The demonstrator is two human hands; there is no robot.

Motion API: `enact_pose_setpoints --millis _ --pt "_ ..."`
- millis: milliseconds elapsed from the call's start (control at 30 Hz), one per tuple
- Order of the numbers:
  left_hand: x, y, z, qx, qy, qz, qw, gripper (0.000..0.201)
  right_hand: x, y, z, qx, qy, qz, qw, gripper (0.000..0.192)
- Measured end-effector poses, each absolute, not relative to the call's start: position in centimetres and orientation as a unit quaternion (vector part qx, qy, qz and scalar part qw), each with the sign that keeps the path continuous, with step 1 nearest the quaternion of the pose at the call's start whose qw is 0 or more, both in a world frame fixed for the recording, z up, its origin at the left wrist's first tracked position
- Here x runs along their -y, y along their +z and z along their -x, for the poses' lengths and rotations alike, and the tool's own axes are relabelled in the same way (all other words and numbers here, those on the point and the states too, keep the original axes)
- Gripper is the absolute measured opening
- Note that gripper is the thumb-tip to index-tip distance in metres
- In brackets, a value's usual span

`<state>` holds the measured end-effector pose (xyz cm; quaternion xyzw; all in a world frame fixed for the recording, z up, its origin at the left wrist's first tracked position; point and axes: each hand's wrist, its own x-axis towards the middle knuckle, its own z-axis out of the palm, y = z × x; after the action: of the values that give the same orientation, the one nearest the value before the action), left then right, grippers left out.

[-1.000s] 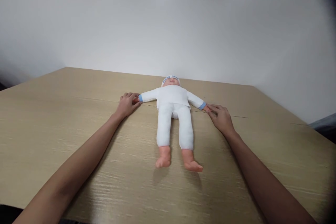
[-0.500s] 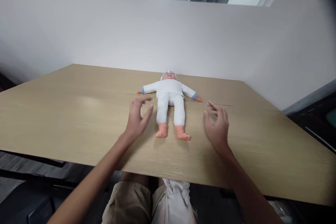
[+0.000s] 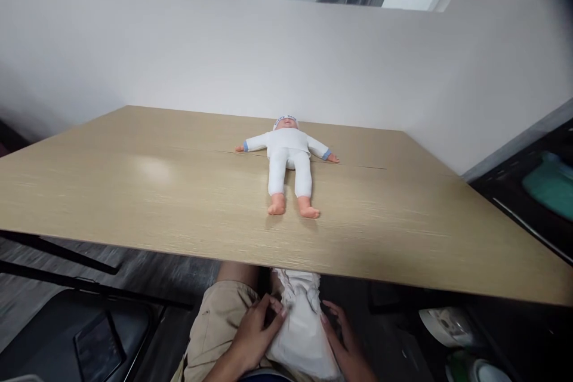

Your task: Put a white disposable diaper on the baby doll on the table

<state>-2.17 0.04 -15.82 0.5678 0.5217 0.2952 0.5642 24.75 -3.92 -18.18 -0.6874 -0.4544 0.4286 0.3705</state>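
Observation:
A white diaper (image 3: 299, 325) with gathered, frilly edges lies across my lap, below the table's front edge. My left hand (image 3: 258, 329) is at its left side, thumb and fingers curved but apart, the fingertips close to the edge. On the other side, my right hand (image 3: 344, 343) has its thumb and fingers spread beside the diaper's right edge. Neither hand shows a firm grip on it. On the table, a baby doll (image 3: 289, 155) in a white top and trousers lies on its back, arms out, bare feet towards me.
The wood-coloured table (image 3: 179, 203) reaches to a pale wall (image 3: 201, 54). At lower left, a phone-like dark device (image 3: 99, 347) rests on a black chair (image 3: 42, 322). A dark rack with a green item (image 3: 550, 185) stands at right; rounded containers (image 3: 447, 325) sit below.
Both my hands have come down from either side of the doll's legs, above the table, to the diaper on my lap. The doll lies in the same pose.

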Motion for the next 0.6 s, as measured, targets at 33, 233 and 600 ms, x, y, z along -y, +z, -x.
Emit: enact_pose_setpoints --millis 33,233,600 --pt "-0.5 -16.5 1.5 -0.520 0.301 -0.548 0.582 0.048 3.6 -18.2 -24.2 0.431 0.443 0.689 0.379 0.052" --pt "-2.8 -19.6 -1.5 -0.522 0.333 -0.426 0.660 0.073 1.3 -16.2 -21.3 0.416 0.514 0.639 0.394 0.066" --pt "0.0 -16.2 -0.5 -0.458 0.320 -0.369 0.743 0.085 4.1 -10.5 -19.3 0.313 0.674 0.539 0.396 0.074"
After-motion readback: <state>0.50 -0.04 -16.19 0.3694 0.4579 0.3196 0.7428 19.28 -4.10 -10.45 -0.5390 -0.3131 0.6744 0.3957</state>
